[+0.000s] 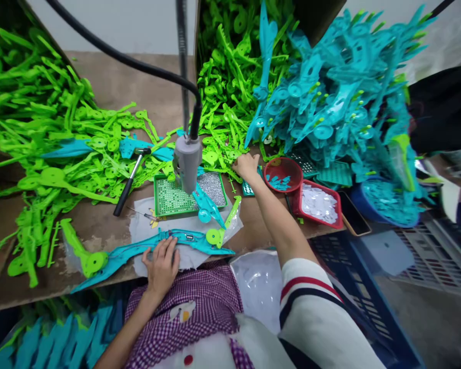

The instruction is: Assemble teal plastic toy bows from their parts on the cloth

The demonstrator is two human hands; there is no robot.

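My left hand (163, 264) curves over the middle of a long blue plastic part (128, 256), holding it down at the table's near edge. A small metal spring (190, 238) shows inside that part, right of my fingers. Lime-green arms in clear film, one on the left (85, 260) and one on the right (215, 237), meet its two ends. My right hand (248, 168) is stretched forward to the near edge of the green pile, beside a teal tray (248, 188). Its fingers are curled, and whatever they hold is hidden.
A grey hanging tool (188, 161) on a black cable is above a green tray (165, 211) of small metal pieces. A hammer (130, 182) lies left. Lime-green parts (72, 123) and blue parts (330, 97) are heaped behind. Red containers (340, 207) and a phone (354, 214) sit right.
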